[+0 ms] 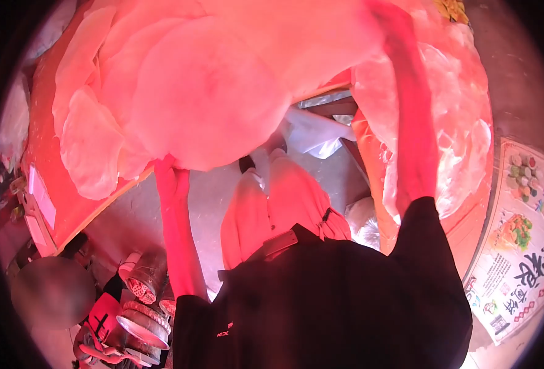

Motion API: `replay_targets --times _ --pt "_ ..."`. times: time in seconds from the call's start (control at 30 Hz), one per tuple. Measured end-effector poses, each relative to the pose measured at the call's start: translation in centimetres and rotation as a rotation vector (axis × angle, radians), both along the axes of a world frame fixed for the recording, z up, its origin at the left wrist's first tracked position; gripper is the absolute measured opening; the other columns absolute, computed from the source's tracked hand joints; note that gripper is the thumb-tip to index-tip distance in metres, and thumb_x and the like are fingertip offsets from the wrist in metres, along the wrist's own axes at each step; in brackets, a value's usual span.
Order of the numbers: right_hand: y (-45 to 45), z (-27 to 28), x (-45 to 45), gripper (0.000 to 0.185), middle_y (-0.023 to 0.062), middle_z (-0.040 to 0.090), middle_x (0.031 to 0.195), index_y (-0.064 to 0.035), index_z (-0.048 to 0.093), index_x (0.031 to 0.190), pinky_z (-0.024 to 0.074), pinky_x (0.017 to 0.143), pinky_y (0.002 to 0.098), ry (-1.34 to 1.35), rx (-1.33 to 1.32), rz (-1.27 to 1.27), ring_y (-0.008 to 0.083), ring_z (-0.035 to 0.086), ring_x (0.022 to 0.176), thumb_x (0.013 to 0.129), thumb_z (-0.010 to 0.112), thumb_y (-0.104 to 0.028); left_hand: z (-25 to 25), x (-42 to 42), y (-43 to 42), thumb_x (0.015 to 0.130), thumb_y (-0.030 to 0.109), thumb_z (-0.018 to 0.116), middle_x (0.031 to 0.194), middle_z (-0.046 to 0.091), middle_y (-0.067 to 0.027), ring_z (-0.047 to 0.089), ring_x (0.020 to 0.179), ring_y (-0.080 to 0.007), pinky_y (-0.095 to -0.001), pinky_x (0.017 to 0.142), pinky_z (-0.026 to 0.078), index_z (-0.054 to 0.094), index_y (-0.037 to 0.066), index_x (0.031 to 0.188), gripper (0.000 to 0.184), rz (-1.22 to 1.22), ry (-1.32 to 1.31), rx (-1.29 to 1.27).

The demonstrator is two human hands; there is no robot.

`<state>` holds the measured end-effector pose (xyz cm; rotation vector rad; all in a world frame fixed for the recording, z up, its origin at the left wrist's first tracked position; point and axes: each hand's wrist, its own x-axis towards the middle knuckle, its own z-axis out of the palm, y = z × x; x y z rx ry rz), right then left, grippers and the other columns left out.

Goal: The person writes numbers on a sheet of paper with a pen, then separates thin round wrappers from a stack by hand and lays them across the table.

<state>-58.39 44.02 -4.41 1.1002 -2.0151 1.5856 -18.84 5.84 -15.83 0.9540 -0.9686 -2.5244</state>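
Observation:
A large, thin round flatbread (pixel 210 92) spans the upper middle of the view, its near edge hanging over the gap in front of me. My left hand (pixel 172 169) is closed on that near edge at the left; its fingertips are partly hidden by the sheet. At the top, my right hand (pixel 386 13) reaches to the far right side of the flatbread. It is smeared and partly out of view, so its fingers do not show. Beneath and around lie more thin flatbreads (pixel 90 141) on the left, and a further pile (pixel 456 135) under my right forearm.
An orange-covered table (pixel 47 147) runs around me with an open gap at my legs. A printed poster (pixel 518 246) hangs at right. Lower left are a round stool (pixel 52 292), stacked metal pans (pixel 144 325) and a perforated cylinder (pixel 143 280). White plastic (pixel 315 132) shows under the table.

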Motion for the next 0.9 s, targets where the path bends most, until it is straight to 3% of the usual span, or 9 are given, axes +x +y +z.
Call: replay_targets --times 0.07,0.17,0.23,0.3,0.37,0.4,0.47,0.67,0.9 --pt "9.7 -2.2 -3.9 0.03 0.0063 0.067 0.094 -0.0019 0.069 0.103 0.0511 0.075 0.0275 -0.546 -0.131 -0.115 0.0125 0.063 0.083 0.083 0.069 -0.025 2.0 -0.9 1.3 0.082 -0.002 0.055 0.109 0.058 -0.0023 0.056 0.101 -0.017 -0.0325 0.083 0.048 0.052 0.007 0.12 0.039 0.032 -0.041 -0.012" --pt "12.1 1.2 0.9 0.045 0.0123 0.066 0.096 0.0003 0.059 0.114 0.0525 0.074 0.0364 -0.443 0.539 -0.759 0.0243 0.063 0.085 0.08 0.071 -0.026 3.8 -1.2 2.0 0.083 -0.001 0.056 0.113 0.057 -0.0025 0.055 0.107 -0.0175 -0.0334 0.088 0.048 0.051 0.007 0.123 0.041 0.04 -0.095 -0.026" --pt "11.2 0.5 1.8 0.056 0.0144 0.065 0.105 0.0007 0.059 0.117 0.052 0.081 0.0383 -0.137 0.999 -1.278 0.0269 0.063 0.093 0.078 0.072 -0.037 5.1 -1.8 2.4 0.085 0.0 0.057 0.115 0.057 -0.0029 0.055 0.108 -0.0175 -0.0334 0.09 0.047 0.051 0.007 0.125 0.041 0.019 -0.104 -0.069" --pt "5.1 0.1 4.8 0.051 0.0132 0.065 0.101 0.0003 0.06 0.113 0.0512 0.078 0.0374 0.043 0.721 -0.925 0.0256 0.062 0.09 0.079 0.071 -0.036 6.8 -3.1 3.5 0.086 0.0 0.057 0.117 0.057 -0.0036 0.055 0.109 -0.0175 -0.0328 0.09 0.047 0.049 0.006 0.127 0.042 -0.025 -0.098 -0.142" --pt "-4.0 -1.2 10.4 0.046 0.012 0.064 0.096 -0.0001 0.06 0.109 0.0505 0.076 0.0365 -0.475 0.317 -0.178 0.0242 0.062 0.086 0.079 0.07 -0.034 8.2 -4.4 4.3 0.086 0.001 0.057 0.12 0.056 -0.0054 0.055 0.109 -0.0182 -0.033 0.09 0.047 0.048 0.004 0.128 0.043 -0.076 -0.068 -0.244" --pt "-8.4 -1.3 13.7 0.044 0.0114 0.064 0.094 -0.0003 0.061 0.107 0.0501 0.074 0.0361 -0.66 0.287 0.106 0.0236 0.061 0.085 0.079 0.07 -0.034 8.6 -5.0 4.6 0.086 0.001 0.057 0.121 0.056 -0.0063 0.055 0.109 -0.0186 -0.033 0.091 0.047 0.047 0.004 0.129 0.044 -0.097 -0.048 -0.296" --pt "-15.2 -1.2 19.0 0.04 0.0102 0.063 0.09 -0.0007 0.061 0.103 0.0494 0.072 0.0352 -0.567 0.403 0.348 0.0222 0.061 0.081 0.08 0.069 -0.032 9.2 -5.8 4.9 0.087 0.0 0.057 0.122 0.056 -0.0077 0.056 0.109 -0.0189 -0.0333 0.092 0.047 0.046 0.002 0.13 0.045 -0.136 -0.023 -0.347" --pt "-18.5 -0.8 17.0 0.028 0.0066 0.061 0.077 -0.0019 0.063 0.09 0.0471 0.064 0.0326 -0.687 0.362 0.316 0.0182 0.059 0.071 0.081 0.067 -0.028 8.7 -4.0 3.9 0.085 -0.001 0.055 0.125 0.054 -0.0106 0.054 0.113 -0.0219 -0.0348 0.094 0.046 0.042 -0.001 0.132 0.048 -0.03 -0.022 -0.222" --pt "-4.5 5.5 2.0 0.021 0.0024 0.058 0.062 -0.0032 0.065 0.076 0.0445 0.055 0.0296 -0.875 0.092 -0.165 0.0136 0.056 0.059 0.082 0.065 -0.023 5.6 0.3 2.4 0.084 0.001 0.056 0.124 0.053 -0.0118 0.053 0.115 -0.0237 -0.0361 0.094 0.046 0.041 -0.003 0.132 0.051 0.001 -0.072 -0.065"
